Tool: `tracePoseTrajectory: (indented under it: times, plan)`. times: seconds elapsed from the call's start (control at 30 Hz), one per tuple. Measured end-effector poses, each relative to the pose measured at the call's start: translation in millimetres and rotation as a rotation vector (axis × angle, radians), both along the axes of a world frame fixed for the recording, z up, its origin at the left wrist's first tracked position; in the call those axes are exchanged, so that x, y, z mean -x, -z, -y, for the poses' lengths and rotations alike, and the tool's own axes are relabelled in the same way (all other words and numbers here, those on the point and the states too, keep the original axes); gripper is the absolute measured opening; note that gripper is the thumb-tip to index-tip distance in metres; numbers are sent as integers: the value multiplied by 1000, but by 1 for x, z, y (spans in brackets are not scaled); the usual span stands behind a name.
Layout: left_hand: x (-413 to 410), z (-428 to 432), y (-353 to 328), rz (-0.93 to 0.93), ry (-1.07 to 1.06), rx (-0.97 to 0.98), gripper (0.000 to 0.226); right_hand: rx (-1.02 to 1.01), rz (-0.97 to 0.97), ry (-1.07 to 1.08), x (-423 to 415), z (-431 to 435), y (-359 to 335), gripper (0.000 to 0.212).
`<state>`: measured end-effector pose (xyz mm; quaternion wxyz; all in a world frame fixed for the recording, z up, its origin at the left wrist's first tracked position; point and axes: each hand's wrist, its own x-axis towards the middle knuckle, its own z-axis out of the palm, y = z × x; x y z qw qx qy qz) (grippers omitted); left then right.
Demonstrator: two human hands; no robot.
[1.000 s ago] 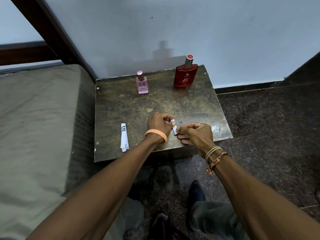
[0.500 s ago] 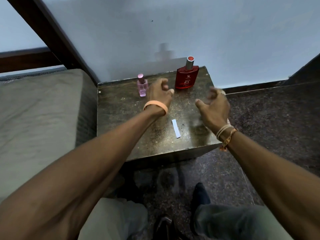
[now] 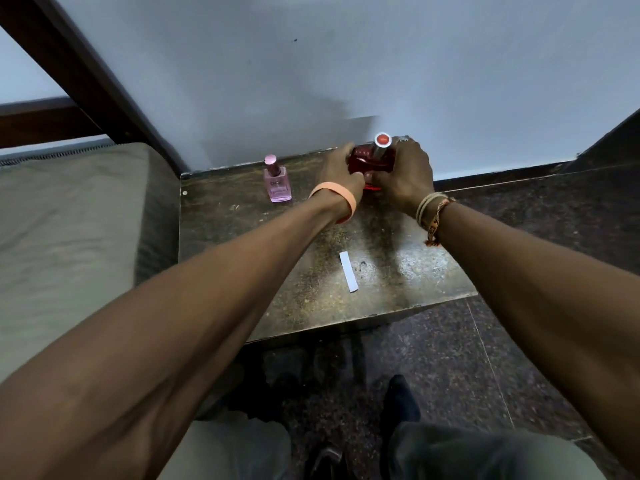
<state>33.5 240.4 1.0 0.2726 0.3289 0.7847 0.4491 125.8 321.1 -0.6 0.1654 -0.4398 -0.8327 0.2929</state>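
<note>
1. The red perfume bottle (image 3: 372, 161) stands upright at the back of the worktop (image 3: 242, 244), close to the wall, with its silver neck and red cap showing above the hands.
2. The left hand (image 3: 341, 173) curls round the bottle's left side and grips it.
3. The right hand (image 3: 403, 174) wraps round the bottle's right side, fingers curled on the glass.
4. A pink perfume bottle (image 3: 277, 180) stands upright just left of the left hand, apart from it.
5. A white paper strip (image 3: 348, 271) lies flat on the worktop, nearer the front edge, between the two forearms.
</note>
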Motion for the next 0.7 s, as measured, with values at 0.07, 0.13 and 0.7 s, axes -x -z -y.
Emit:
tracePoseTrajectory:
  times: [0.07,0.13,0.7]
  plan:
    - [-8,7,-4,-23,34,-21,46,-8,-24,25,-15,14,0,32]
    - [-23,16,-12,-6,84,-30,50,15,-57,81,-35,30,-6,32]
    - [-113,56,-17,39,256,135,60,161,90,297,-130,102,-19,34]
